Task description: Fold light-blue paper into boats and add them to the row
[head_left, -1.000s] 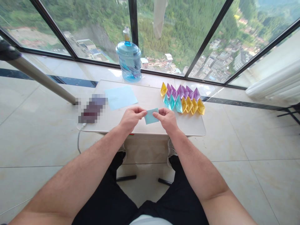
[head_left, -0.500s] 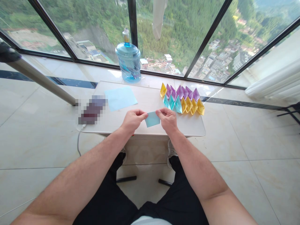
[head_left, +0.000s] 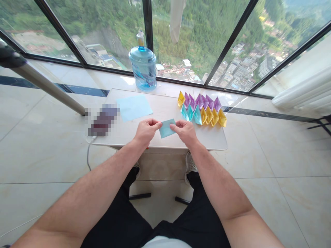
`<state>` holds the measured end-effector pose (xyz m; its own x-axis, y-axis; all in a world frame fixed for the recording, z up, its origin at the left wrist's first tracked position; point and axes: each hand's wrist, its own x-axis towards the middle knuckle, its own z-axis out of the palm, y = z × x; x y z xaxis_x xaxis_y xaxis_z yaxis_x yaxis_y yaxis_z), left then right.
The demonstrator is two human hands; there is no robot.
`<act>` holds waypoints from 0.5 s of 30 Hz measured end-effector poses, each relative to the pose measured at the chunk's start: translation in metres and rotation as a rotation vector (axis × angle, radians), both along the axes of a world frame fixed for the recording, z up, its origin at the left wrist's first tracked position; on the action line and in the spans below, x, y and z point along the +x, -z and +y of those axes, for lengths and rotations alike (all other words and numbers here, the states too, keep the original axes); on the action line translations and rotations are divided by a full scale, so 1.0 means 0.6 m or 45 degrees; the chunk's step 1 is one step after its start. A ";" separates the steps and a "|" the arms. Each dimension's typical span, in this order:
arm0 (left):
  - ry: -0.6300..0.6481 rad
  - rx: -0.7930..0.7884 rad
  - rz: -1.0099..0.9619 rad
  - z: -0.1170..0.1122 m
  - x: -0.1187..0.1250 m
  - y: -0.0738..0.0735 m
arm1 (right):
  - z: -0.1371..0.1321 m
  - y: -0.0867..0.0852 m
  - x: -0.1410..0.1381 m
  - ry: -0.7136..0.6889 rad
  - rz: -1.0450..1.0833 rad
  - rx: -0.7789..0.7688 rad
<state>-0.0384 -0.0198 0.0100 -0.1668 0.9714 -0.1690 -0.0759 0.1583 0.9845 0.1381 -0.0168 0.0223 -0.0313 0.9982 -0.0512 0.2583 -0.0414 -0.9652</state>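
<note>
A small folded piece of light blue paper [head_left: 167, 128] is held up over the front part of the white table [head_left: 121, 136]. My left hand [head_left: 148, 131] pinches its left edge between thumb and fingers. On the right edge, my right hand [head_left: 185, 131] grips it, the thumb lying over the front face. Behind my right hand stand several folded paper boats: teal ones [head_left: 190, 113], yellow ones [head_left: 214, 117] and purple ones [head_left: 207, 102], set in two rows. A flat light blue sheet of paper [head_left: 134, 108] lies on the table beyond my left hand.
A pixelated object [head_left: 102, 120] with a cable [head_left: 88, 155] lies at the table's left end. Behind the table, by the window, stands a large blue water bottle [head_left: 143, 69]. A slanted pole [head_left: 51, 84] rises at the left. White curtains [head_left: 305, 82] hang at the right.
The folded paper has tilted, its right side higher. My right thumb has slid inward over its front face, while my left hand keeps its pinch. The camera view has shifted slightly.
</note>
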 end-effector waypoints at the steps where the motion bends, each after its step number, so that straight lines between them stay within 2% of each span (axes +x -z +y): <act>1: -0.005 -0.007 -0.020 0.000 0.001 0.000 | 0.000 0.000 0.000 -0.014 -0.014 -0.008; 4: -0.013 -0.053 -0.096 -0.001 0.004 -0.002 | -0.001 0.003 -0.002 0.014 -0.013 0.007; 10: -0.068 -0.200 -0.474 -0.008 0.013 0.001 | -0.008 0.021 -0.036 -0.029 0.420 -0.091; 13: -0.085 -0.269 -0.634 -0.017 0.023 0.007 | -0.011 0.035 -0.053 0.087 0.446 -0.079; 15: -0.088 -0.293 -0.634 -0.022 0.030 0.012 | -0.010 0.042 -0.056 0.181 0.423 -0.072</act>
